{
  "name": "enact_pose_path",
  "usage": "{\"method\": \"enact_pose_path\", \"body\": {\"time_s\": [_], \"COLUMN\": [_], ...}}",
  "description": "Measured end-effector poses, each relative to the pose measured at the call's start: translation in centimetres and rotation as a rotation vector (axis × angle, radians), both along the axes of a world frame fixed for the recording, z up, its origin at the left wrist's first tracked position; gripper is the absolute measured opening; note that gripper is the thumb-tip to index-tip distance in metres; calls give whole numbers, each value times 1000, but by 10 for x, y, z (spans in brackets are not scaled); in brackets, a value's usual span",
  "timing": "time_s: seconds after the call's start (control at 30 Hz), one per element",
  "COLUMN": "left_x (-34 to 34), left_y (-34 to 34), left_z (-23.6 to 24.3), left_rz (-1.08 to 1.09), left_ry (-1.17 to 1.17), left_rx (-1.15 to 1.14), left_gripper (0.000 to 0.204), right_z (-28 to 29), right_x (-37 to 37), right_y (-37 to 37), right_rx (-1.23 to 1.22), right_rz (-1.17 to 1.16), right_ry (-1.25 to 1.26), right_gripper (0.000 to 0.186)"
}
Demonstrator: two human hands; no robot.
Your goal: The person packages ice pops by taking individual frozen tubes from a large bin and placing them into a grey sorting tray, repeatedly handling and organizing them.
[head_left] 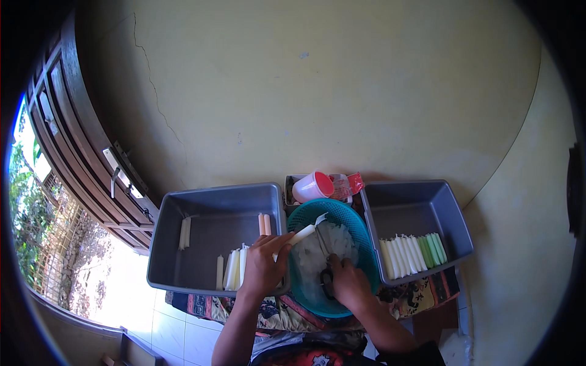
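Note:
My left hand (264, 262) is closed round a whitish, candle-shaped stick (303, 234), whose thin clear plastic end points up and right. Black-handled scissors (328, 283) are in my right hand (350, 284), their blades reaching up close to that plastic end; whether they touch it I cannot tell. Both hands are over a teal plastic basket (368, 241) with a heap of clear plastic scraps (310, 261) inside. Similar cream, white and peach sticks (233, 269) stand or lean in the grey tub (160, 244) at left, partly behind my left hand.
A second grey tub (455, 210) at right holds a row of white and green sticks (412, 254). Behind the basket, a pink-and-white cup (314, 187) and a red-and-clear packet (349, 185) rest in a small box. Patterned cloth (421, 297) lies under the tubs. An open wooden door (101, 143) stands left.

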State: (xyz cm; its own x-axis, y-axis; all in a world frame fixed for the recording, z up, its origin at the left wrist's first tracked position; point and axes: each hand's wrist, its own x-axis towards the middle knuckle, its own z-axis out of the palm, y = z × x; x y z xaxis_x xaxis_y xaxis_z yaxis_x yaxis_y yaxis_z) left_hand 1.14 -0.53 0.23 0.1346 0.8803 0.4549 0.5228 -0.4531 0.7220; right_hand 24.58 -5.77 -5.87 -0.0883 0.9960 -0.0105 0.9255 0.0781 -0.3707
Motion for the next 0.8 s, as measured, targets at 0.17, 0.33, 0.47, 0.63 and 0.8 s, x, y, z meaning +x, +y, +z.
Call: {"method": "enact_pose_path", "body": {"time_s": [0.17,0.33,0.47,0.63,0.8], "left_x": [-1,-3,-3,-2,-1], "left_y": [-1,-2,-3,-2,2], "left_z": [2,-1,0,-2,-7], "left_rz": [-12,4,8,14,59], "left_ry": [-7,-2,2,15,28], "left_rx": [-5,10,13,36,64], "left_gripper": [28,26,26,29,36], "right_z": [6,16,24,54,70], "right_x": [5,7,12,15,28], "right_y": [5,-2,-9,-27,-36], "right_rx": [-8,85,137,188,206], "right_rz": [8,43,14,68,155], "right_ry": [13,7,69,246,327], "right_gripper": [67,68,63,69,76]}}
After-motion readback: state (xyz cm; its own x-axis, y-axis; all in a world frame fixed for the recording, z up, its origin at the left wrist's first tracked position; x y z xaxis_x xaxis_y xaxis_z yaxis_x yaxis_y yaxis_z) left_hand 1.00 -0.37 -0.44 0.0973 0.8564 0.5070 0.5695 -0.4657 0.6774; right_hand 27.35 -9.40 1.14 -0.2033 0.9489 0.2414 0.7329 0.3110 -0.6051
